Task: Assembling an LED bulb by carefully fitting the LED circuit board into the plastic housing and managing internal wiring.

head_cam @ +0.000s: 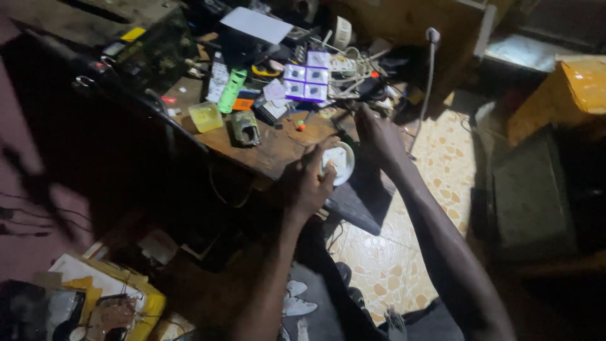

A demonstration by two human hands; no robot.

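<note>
My left hand [306,180] grips a small round white object [339,162], held up just off the front edge of a cluttered wooden workbench [278,148]. My right hand [377,136] is closed around a thin dark tool [346,137] whose tip points down at the white object. The two hands are close together, almost touching. The light is dim and the fine detail of the white object is hard to make out.
On the bench lie a purple blister card of small parts [307,79], a green tube [231,90], a yellow tub [206,116], a white sheet [257,24] and tangled wires. A yellow box [568,95] stands right. Patterned tile floor [442,164] lies below.
</note>
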